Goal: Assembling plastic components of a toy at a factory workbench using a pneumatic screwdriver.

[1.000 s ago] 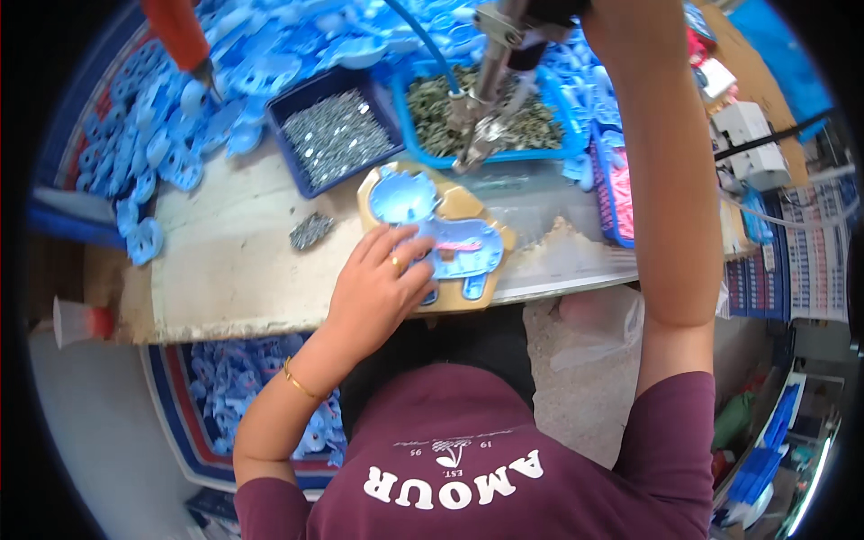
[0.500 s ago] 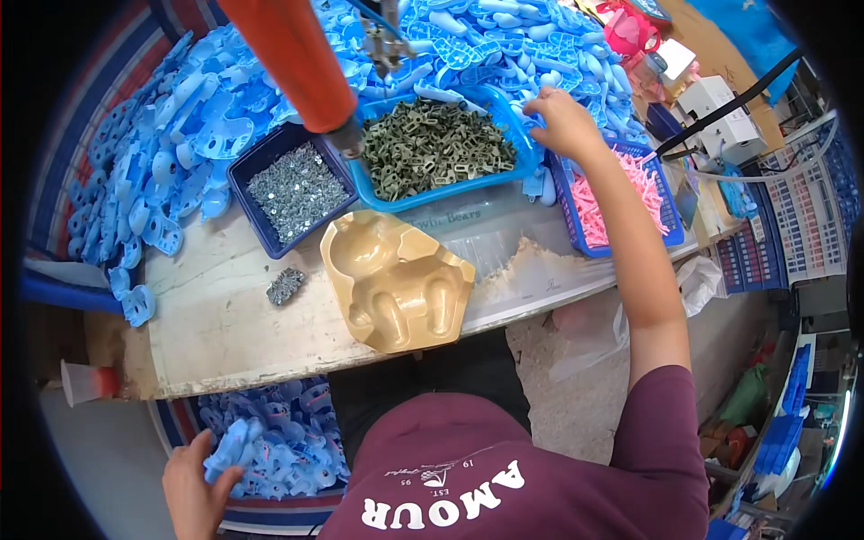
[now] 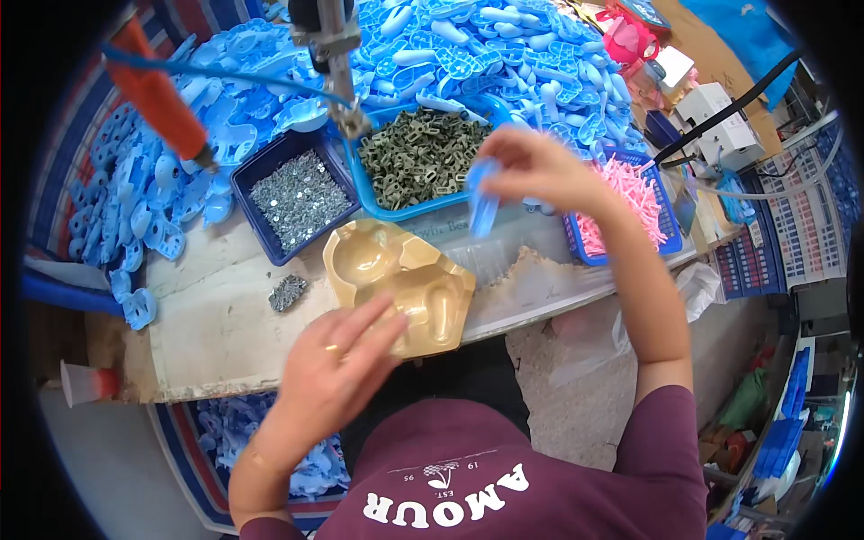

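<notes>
the right hand (image 3: 538, 171) pinches a blue plastic piece (image 3: 483, 205) over the counter (image 3: 211, 328); the left hand (image 3: 335, 369), open, extends over the tan mould (image 3: 421, 281), contact unclear. the mould sits at the counter's near edge, probably for easy reach by both hands.

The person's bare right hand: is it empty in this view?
No, the right hand holds an elongated, light-blue plastic piece, blurred in the picture.

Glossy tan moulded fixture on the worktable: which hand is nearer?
Left. The left hand is over the near left part of the fixture, contact unclear; the right hand is farther off, beyond its far right side, holding a light-blue plastic piece.
</notes>
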`<action>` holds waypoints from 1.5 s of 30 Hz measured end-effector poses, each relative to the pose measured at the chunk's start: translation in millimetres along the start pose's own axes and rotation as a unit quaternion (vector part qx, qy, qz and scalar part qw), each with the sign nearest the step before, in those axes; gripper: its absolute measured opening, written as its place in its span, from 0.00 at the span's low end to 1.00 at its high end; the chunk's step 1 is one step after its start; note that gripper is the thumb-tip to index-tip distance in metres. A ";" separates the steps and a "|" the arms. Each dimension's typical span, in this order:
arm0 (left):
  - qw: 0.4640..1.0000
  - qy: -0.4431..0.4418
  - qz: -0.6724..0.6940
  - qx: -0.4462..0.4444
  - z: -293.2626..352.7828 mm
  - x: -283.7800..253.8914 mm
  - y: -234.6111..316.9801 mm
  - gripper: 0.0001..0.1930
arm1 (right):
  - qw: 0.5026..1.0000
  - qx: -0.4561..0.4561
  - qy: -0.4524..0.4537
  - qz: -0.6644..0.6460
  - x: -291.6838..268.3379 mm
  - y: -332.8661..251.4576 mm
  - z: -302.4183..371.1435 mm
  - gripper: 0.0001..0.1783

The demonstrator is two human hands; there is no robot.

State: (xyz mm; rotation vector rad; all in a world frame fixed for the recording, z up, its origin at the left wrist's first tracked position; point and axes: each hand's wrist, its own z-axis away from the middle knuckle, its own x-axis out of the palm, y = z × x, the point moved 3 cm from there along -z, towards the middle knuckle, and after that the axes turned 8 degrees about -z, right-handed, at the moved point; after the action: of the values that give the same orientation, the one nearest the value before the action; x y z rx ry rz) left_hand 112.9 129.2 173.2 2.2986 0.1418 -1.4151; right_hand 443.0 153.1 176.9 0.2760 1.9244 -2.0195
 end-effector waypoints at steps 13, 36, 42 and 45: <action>0.993 0.098 0.034 0.048 1.9 50.9 2.0 0.24 | 0.973 -0.033 0.214 0.075 -48.7 40.0 -71.3 0.14; 0.992 0.082 -0.043 0.080 13.8 68.5 4.9 0.23 | 0.920 -0.136 0.268 0.253 -19.1 38.4 -77.8 0.16; 0.994 0.082 -0.024 0.064 15.8 66.9 6.8 0.25 | 0.773 -0.107 0.441 0.443 -105.0 65.8 -41.3 0.19; 0.994 0.081 -0.021 0.064 14.3 66.8 8.5 0.25 | 0.748 -0.074 0.394 0.529 -117.4 76.9 -31.3 0.24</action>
State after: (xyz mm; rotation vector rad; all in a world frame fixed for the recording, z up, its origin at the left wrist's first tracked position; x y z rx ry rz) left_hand 135.2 106.5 112.2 2.5292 0.1523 -1.2899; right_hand 577.2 194.8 146.4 1.9082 1.5690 -0.9666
